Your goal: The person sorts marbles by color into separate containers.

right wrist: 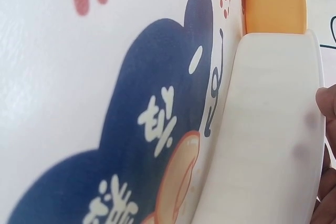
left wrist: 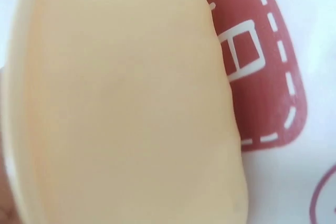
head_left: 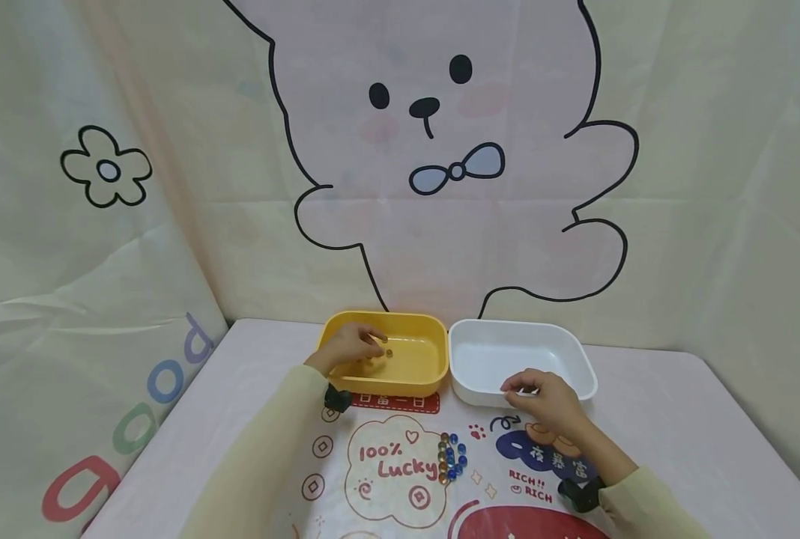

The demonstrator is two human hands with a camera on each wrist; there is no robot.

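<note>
My left hand [head_left: 351,344] reaches over the left side of a yellow bin [head_left: 416,391], its thumb and index finger apart. Small brownish-gold marbles [head_left: 389,352] lie in that bin, one right by the index fingertip; whether it is touched I cannot tell. My right hand [head_left: 547,399] is at the front rim of a white bin [head_left: 467,389], fingers bent loosely, with a gap between thumb and index finger. I see nothing held in it. In the right wrist view its fingers [right wrist: 328,103] show just past the white rim. Only the bin's side fills most of the left wrist view.
On the printed tablecloth, a small cluster of gold and blue marbles [head_left: 452,458] lies in front of the bins. Both bins stand side by side near the back edge. Behind them hangs a curtain [head_left: 427,247] with a bear drawing. Black straps [head_left: 580,494] circle the wrists.
</note>
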